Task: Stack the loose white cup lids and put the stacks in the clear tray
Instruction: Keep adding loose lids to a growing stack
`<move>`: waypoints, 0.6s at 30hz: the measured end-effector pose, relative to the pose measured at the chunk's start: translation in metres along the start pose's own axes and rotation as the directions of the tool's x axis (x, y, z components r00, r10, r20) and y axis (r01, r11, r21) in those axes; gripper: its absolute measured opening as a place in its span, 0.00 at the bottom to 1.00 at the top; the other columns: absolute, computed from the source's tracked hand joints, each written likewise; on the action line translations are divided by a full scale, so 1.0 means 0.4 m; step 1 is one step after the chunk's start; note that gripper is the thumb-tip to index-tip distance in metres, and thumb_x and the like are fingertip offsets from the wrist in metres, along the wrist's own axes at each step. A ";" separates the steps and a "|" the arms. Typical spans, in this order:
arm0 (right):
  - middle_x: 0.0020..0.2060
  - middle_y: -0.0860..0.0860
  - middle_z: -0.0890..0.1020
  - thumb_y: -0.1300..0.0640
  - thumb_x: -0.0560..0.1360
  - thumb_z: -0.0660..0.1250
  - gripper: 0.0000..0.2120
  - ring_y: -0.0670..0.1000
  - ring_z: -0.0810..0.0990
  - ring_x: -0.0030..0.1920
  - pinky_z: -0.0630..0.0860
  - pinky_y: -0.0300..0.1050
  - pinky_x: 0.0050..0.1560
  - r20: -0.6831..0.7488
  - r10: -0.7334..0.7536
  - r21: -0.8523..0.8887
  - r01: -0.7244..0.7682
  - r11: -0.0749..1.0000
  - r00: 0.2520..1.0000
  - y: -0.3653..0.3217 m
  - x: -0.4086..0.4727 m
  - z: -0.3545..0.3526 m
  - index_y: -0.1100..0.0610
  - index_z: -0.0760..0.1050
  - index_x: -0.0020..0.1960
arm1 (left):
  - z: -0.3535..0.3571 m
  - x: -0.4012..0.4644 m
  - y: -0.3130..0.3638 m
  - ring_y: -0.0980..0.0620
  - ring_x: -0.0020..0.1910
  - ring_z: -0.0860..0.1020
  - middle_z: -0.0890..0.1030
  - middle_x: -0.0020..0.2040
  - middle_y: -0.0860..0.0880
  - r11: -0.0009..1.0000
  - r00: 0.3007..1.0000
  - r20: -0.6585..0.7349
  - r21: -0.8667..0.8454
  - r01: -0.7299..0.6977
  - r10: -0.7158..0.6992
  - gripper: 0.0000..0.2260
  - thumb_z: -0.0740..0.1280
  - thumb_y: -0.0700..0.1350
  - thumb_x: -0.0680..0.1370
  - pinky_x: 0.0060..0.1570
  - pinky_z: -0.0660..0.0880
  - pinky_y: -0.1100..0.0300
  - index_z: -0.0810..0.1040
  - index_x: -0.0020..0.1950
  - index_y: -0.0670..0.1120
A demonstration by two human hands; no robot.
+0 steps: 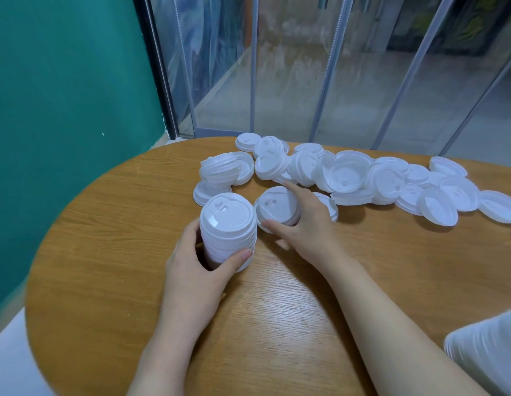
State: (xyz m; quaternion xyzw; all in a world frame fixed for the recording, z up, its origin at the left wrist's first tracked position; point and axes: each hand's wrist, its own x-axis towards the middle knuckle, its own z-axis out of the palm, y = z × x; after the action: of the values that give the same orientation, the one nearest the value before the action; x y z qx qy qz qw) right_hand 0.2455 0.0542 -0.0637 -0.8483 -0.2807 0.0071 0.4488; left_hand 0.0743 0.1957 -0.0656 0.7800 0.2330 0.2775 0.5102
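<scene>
A tall stack of white lids [227, 224] stands on the wooden table [105, 224], and my left hand [197, 267] grips its lower part with thumb and fingers curled round it. Right beside it lies a shorter pile of lids [275, 207]; my right hand [305, 224] holds that pile between thumb and fingers. Loose white lids [348, 178] lie scattered in a band across the far side of the table, some tilted or upside down. A small leaning stack [220, 170] sits at the band's left end. No clear tray shows in view.
The round table's edge curves along the left and front. A teal wall stands at the left and glass panels [305, 81] rise behind the table. A white ribbed object [488, 355] sits at the lower right corner.
</scene>
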 end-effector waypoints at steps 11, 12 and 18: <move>0.58 0.43 0.82 0.45 0.68 0.79 0.30 0.46 0.80 0.60 0.72 0.31 0.53 -0.217 -0.150 0.235 0.201 0.951 0.965 -0.098 -0.030 -0.025 0.52 0.74 0.65 | 0.001 -0.002 0.004 0.66 0.60 0.78 0.81 0.60 0.65 1.000 1.000 -0.006 -0.009 -0.015 0.015 0.32 0.83 0.51 0.66 0.55 0.70 0.75 0.76 0.67 0.61; 0.58 0.43 0.82 0.45 0.68 0.79 0.29 0.47 0.80 0.61 0.73 0.31 0.54 -0.196 -0.176 0.247 0.222 0.943 0.965 -0.114 -0.037 -0.024 0.52 0.75 0.65 | 0.000 -0.002 0.004 0.65 0.61 0.78 0.82 0.60 0.65 1.000 1.000 -0.007 -0.009 -0.015 0.015 0.32 0.83 0.52 0.66 0.56 0.72 0.71 0.76 0.67 0.61; 0.58 0.35 0.81 0.42 0.66 0.79 0.30 0.41 0.80 0.61 0.72 0.30 0.58 -0.080 -0.255 0.265 0.267 0.927 0.964 -0.151 -0.065 -0.003 0.44 0.75 0.66 | 0.000 -0.004 0.010 0.63 0.60 0.79 0.82 0.60 0.64 0.999 1.000 0.003 -0.043 -0.009 0.009 0.31 0.83 0.54 0.67 0.60 0.76 0.60 0.76 0.68 0.61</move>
State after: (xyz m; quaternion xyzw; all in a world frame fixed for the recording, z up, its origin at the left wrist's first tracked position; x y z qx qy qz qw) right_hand 0.1956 0.0673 -0.0230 -0.7334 -0.3774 -0.0327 0.5645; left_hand 0.0732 0.1932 -0.0623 0.7704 0.2227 0.2834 0.5259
